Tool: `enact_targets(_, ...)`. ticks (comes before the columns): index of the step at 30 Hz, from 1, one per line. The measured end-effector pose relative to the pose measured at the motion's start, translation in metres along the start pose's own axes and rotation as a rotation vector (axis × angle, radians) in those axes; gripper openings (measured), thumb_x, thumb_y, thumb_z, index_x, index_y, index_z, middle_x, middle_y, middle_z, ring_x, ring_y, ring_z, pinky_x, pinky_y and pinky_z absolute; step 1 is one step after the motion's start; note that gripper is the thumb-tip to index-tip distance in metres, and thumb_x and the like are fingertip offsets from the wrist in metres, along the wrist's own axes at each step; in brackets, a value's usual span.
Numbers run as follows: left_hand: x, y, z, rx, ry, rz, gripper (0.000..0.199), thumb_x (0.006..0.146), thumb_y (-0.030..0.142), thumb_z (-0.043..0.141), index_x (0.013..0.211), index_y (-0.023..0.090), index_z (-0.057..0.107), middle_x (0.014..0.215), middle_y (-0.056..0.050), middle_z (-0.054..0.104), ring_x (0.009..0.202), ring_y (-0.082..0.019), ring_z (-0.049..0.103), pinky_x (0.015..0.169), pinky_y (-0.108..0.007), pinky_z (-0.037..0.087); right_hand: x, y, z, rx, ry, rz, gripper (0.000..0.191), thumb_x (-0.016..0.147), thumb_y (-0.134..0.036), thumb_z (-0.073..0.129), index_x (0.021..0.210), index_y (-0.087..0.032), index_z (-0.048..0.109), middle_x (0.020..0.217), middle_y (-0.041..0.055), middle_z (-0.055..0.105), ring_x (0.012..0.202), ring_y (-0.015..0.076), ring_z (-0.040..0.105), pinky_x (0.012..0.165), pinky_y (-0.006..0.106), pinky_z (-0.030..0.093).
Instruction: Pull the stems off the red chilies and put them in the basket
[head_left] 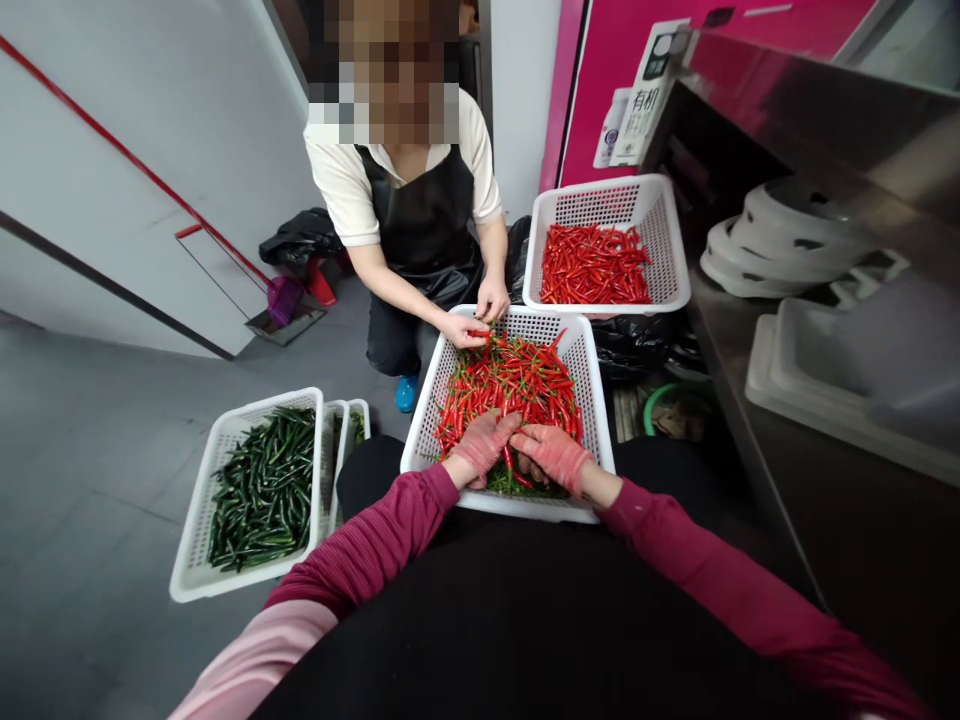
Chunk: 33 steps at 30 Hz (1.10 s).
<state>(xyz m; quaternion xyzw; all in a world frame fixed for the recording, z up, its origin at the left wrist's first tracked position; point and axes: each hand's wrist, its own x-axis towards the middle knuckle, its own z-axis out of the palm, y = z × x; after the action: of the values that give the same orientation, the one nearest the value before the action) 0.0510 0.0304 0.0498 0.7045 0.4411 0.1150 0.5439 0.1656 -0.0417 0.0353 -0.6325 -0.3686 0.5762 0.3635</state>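
Observation:
A white perforated basket [602, 400] full of red chili peppers [517, 375] with green stems stands before me. Over its near side, my left hand [482, 446], in a salmon-coloured glove, is closed with fingertips pinched together. Meeting it there, my right hand [553, 456], gloved alike, is closed too. A red chili pepper [509, 460] hangs between the fingertips of both hands; which fingers grip its stem end is partly hidden. Below them, green stems [517, 482] lie along the near edge of the basket.
Opposite, a co-worker [431, 220] in a black apron handles a chili over the far rim. Another basket [664, 230] of stemless red chilies sits back right. Green chilies fill a basket [196, 560] at left. A steel shelf [787, 470] with plastic containers borders my right.

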Motion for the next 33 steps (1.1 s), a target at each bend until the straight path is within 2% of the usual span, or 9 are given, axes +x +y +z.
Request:
enact_targets(4, -0.005, 0.000, 0.000, -0.224, -0.139, -0.112, 0.046, 0.076, 0.062, 0.039, 0.060, 0.019, 0.038, 0.043, 0.008, 0.030, 0.032, -0.006, 0.027, 0.034, -0.021, 0.019, -0.005, 0.007, -0.010, -0.042, -0.002, -0.001, 0.017, 0.083, -0.035, 0.045, 0.078, -0.019, 0.048, 0.041, -0.0059, 0.051, 0.030, 0.0082, 0.041, 0.032, 0.018, 0.030)
enact_targets(10, -0.006, 0.009, -0.007, -0.218, -0.153, -0.019, 0.037, 0.076, 0.049, 0.048, 0.058, 0.017, 0.040, 0.046, 0.006, 0.036, 0.037, -0.005, 0.030, 0.036, -0.019, 0.022, -0.013, 0.005, -0.020, -0.179, -0.080, 0.000, 0.018, 0.086, -0.033, 0.039, 0.092, -0.020, 0.050, 0.052, -0.0037, 0.056, 0.037, 0.0095, 0.045, 0.040, 0.020, 0.034)
enact_targets(13, -0.005, 0.008, -0.005, -0.126, -0.197, 0.013, 0.037, 0.077, 0.047, 0.045, 0.058, 0.016, 0.042, 0.048, 0.005, 0.038, 0.041, -0.005, 0.032, 0.040, -0.019, 0.023, -0.017, -0.003, -0.018, -0.468, 0.034, -0.136, 0.018, 0.085, -0.034, 0.042, 0.088, -0.021, 0.054, 0.062, -0.0008, 0.059, 0.055, 0.0124, 0.054, 0.056, 0.024, 0.039)
enact_targets(17, -0.006, 0.007, -0.004, -0.045, -0.200, 0.042, 0.038, 0.075, 0.049, 0.046, 0.058, 0.015, 0.044, 0.049, 0.004, 0.039, 0.045, -0.006, 0.033, 0.044, -0.020, 0.026, -0.021, -0.009, -0.013, -0.741, 0.179, -0.148, 0.021, 0.083, -0.039, 0.046, 0.078, -0.021, 0.055, 0.068, 0.0031, 0.059, 0.067, 0.0178, 0.056, 0.063, 0.028, 0.036)
enact_targets(19, -0.009, 0.006, -0.006, -0.128, -0.261, 0.021, 0.039, 0.073, 0.051, 0.049, 0.060, 0.015, 0.044, 0.049, 0.004, 0.038, 0.045, -0.006, 0.033, 0.044, -0.021, 0.025, -0.022, -0.008, -0.013, -0.595, 0.134, -0.188, 0.021, 0.082, -0.039, 0.046, 0.074, -0.021, 0.052, 0.064, 0.0017, 0.056, 0.063, 0.0164, 0.054, 0.061, 0.027, 0.036)
enact_targets(22, -0.015, 0.004, -0.011, -0.380, -0.415, -0.096, 0.043, 0.069, 0.057, 0.050, 0.060, 0.017, 0.038, 0.046, 0.005, 0.030, 0.040, -0.005, 0.028, 0.041, -0.023, 0.022, -0.021, 0.000, -0.018, -0.149, -0.082, -0.247, 0.027, 0.082, -0.045, 0.044, 0.069, -0.021, 0.048, 0.056, -0.0022, 0.050, 0.052, 0.0127, 0.048, 0.053, 0.025, 0.037)
enact_targets(24, -0.019, 0.001, -0.012, -0.484, -0.501, -0.181, 0.044, 0.069, 0.059, 0.049, 0.061, 0.019, 0.035, 0.044, 0.006, 0.025, 0.037, -0.005, 0.024, 0.039, -0.024, 0.019, -0.018, 0.007, -0.023, 0.134, -0.138, -0.259, 0.028, 0.078, -0.048, 0.047, 0.073, -0.021, 0.049, 0.057, -0.0031, 0.050, 0.051, 0.0114, 0.048, 0.052, 0.024, 0.039)
enact_targets(29, -0.018, -0.002, -0.003, -0.425, -0.535, -0.173, 0.042, 0.071, 0.055, 0.052, 0.059, 0.018, 0.036, 0.042, 0.005, 0.029, 0.038, -0.005, 0.024, 0.039, -0.024, 0.017, -0.009, 0.012, -0.024, 0.452, 0.077, -0.219, 0.031, 0.070, -0.042, 0.060, 0.090, -0.019, 0.053, 0.050, -0.0086, 0.039, 0.041, 0.0067, 0.037, 0.042, 0.020, 0.034)
enact_targets(33, -0.015, 0.000, 0.002, -0.274, -0.546, -0.106, 0.034, 0.069, 0.047, 0.058, 0.066, 0.015, 0.047, 0.046, 0.006, 0.035, 0.041, -0.005, 0.027, 0.041, -0.022, 0.018, -0.009, 0.006, -0.016, 0.391, 0.258, -0.116, 0.031, 0.066, -0.046, 0.063, 0.071, -0.019, 0.048, 0.041, -0.0097, 0.034, 0.032, 0.0053, 0.029, 0.031, 0.019, 0.023)
